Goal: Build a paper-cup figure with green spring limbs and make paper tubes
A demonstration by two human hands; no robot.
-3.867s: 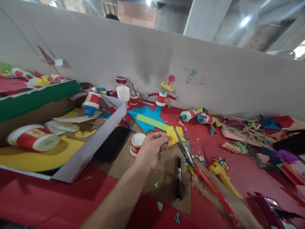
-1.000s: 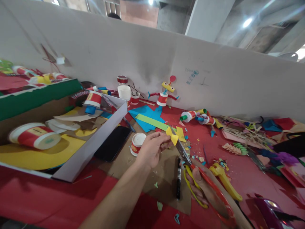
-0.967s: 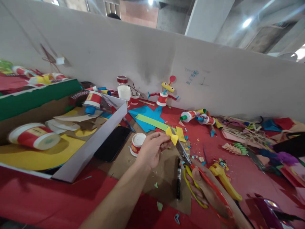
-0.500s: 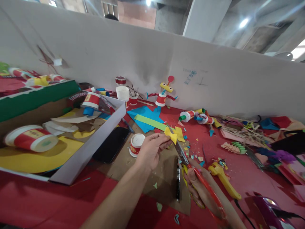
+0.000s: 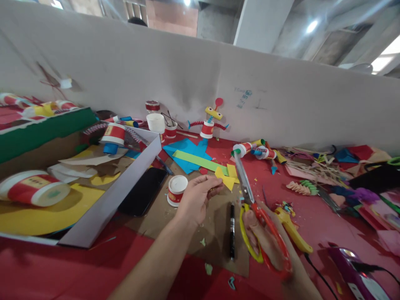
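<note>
The left hand (image 5: 195, 200) pinches one yellow paper piece (image 5: 225, 178) by its near corner. The right hand (image 5: 265, 237) grips one pair of scissors (image 5: 250, 200) through the loops, blades closed. The scissors' long axis runs from 5 o'clock to 11 o'clock, tip at 11, just beside the paper. One black marker (image 5: 231, 229) lies between the hands.

At frame centre the left hand (image 5: 195, 199) pinches a yellow paper piece (image 5: 225, 178); lower right, the right hand (image 5: 265, 239) grips scissors (image 5: 250, 200), blades closed.
</note>
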